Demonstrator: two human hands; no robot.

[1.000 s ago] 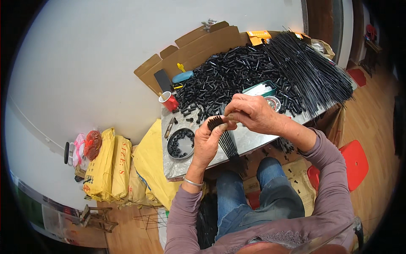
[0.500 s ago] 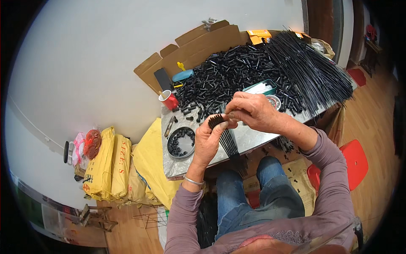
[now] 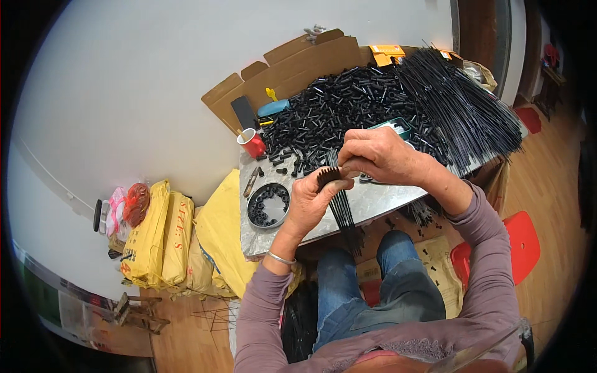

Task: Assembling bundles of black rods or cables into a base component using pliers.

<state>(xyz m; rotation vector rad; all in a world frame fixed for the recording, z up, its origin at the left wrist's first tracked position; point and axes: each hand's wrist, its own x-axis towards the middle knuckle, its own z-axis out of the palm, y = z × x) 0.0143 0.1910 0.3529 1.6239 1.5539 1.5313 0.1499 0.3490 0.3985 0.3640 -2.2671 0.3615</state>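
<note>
My left hand [image 3: 306, 202] is closed around a flat bundle of thin black rods [image 3: 344, 219], whose short upper ends fan out like comb teeth above my thumb. Their long lower parts hang past the table's front edge over my lap. Against the upper ends my right hand [image 3: 384, 156] is pinched, thumb and forefinger together; anything small between those fingertips is hidden. Left of my hands, a round tray [image 3: 249, 211] holds several small black ring-like parts [image 3: 266, 219]. Behind my hands spreads a big heap of short black tubes [image 3: 351, 102].
A thick sheaf of long black rods [image 3: 463, 112] lies at the table's right. Around the grey tabletop [image 3: 379, 198] are a red cup [image 3: 254, 147], a green box [image 3: 403, 127], pliers-like tool [image 3: 252, 182] and cardboard [image 3: 292, 69]. Yellow sacks [image 3: 177, 239] stand left; a red stool [image 3: 521, 245] stands right.
The view has shifted slightly. Both hands remain together at the upper rod ends, with the rods now turned a little more edge-on and the right fingers slightly repositioned.
</note>
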